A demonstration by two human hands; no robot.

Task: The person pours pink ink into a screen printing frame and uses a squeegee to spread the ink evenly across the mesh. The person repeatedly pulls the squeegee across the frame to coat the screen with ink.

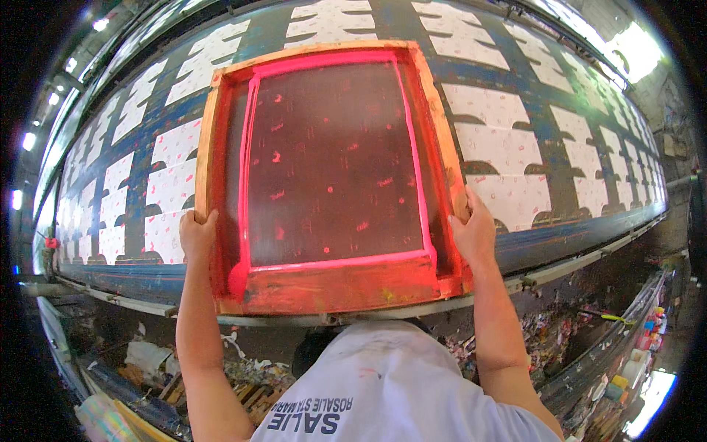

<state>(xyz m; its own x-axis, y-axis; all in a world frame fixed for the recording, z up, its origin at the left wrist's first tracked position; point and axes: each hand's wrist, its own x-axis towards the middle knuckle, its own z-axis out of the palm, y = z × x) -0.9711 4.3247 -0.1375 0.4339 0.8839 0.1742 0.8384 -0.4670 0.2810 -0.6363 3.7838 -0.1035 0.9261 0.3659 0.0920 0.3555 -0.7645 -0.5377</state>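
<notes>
While my left hand (197,234) gripped one side rail of a rectangular, red-stained wooden screen frame (317,48), my right hand (475,228) gripped the opposite rail at nearly the same level. On each side I pinched the wood between the thumb, laid toward the inner edge, and the fingers, set along the outer side; the tips of my left fingers were hidden. The frame was in front of me, over the near part of a long, dark blue surface (132,276); I could not tell whether it lay flat or was slightly raised. Within it stretched a dark, translucent mesh panel (331,155) marked with small pink motifs and bordered by bands of glossy, bright pink ink (324,65). To the left, to the right and beyond the frame, rows of white, curved-edged sheets (508,155) with small printed motifs covered much of the surface. A straight, grey metal rail (567,272) ran along the near edge. Below, near my pale shirt (390,376) with its dark lettering, pale scraps (276,372) were scattered.
</notes>
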